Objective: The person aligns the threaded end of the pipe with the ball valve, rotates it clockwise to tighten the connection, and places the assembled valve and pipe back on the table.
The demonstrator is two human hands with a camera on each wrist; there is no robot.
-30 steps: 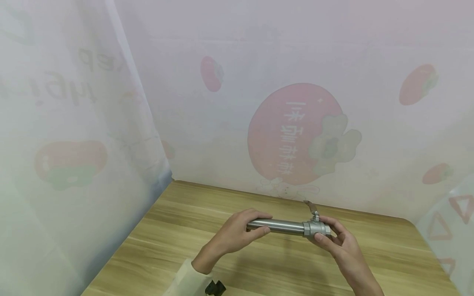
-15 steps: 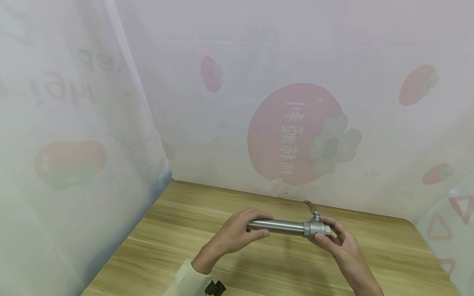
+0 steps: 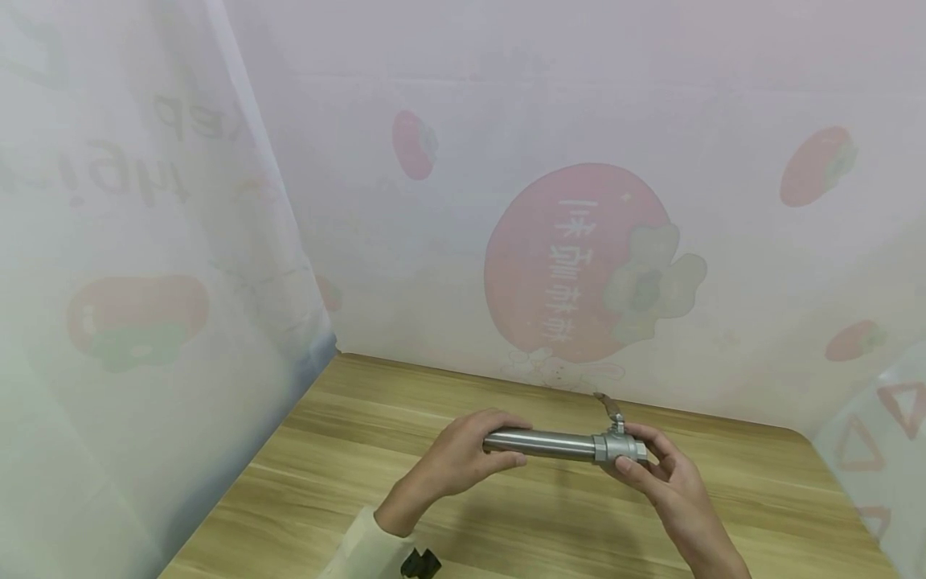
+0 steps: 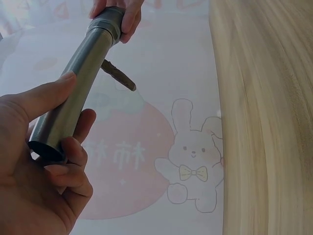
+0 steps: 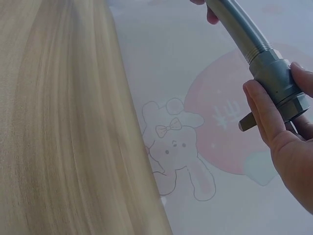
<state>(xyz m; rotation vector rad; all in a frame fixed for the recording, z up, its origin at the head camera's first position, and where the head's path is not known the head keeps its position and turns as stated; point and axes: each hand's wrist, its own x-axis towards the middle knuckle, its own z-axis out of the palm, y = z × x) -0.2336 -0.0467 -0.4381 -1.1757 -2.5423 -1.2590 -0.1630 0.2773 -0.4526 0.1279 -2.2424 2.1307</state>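
Observation:
A straight, shiny metal pipe (image 3: 546, 443) is joined at its right end to a ball valve (image 3: 615, 447) with hex ends. The valve's brownish lever (image 3: 609, 404) points toward the back of the table. My left hand (image 3: 463, 452) grips the pipe near its free end, thumb along the near side; the left wrist view shows the pipe's open mouth (image 4: 46, 152) by the curled fingers. With thumb and fingers my right hand (image 3: 669, 482) holds the valve body. Visible threads (image 5: 258, 50) lie where pipe meets valve in the right wrist view. Both parts are held above the table.
The wood-grain table (image 3: 347, 482) lies beneath the hands. White curtains with printed persimmons stand along its back (image 3: 434, 265) and left side (image 3: 145, 241). A small black device (image 3: 420, 563) sits at the left sleeve (image 3: 372, 547).

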